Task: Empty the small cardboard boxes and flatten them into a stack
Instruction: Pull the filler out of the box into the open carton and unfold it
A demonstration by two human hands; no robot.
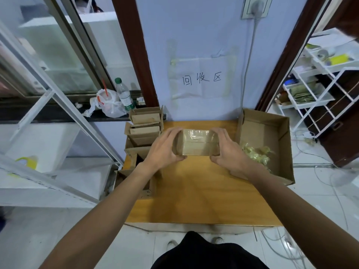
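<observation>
A small cardboard box (196,143) with clear tape across its top is held above the far middle of the wooden table (194,191). My left hand (165,148) grips its left end, fingers over the top and thumb under the front edge. My right hand (227,150) grips the right end the same way. Several more small cardboard boxes (144,126) stand in a row along the table's left edge, some with open flaps. A large open cardboard box (272,133) at the right holds a heap of small yellow-green wrapped items (256,152).
A paper sign (202,78) is taped to the wall behind the table. A plastic bottle (124,96) and a plastic bag (108,103) sit on the dark ledge at left. White wire shelving (318,84) stands at right. Cables (287,247) lie on the tiled floor.
</observation>
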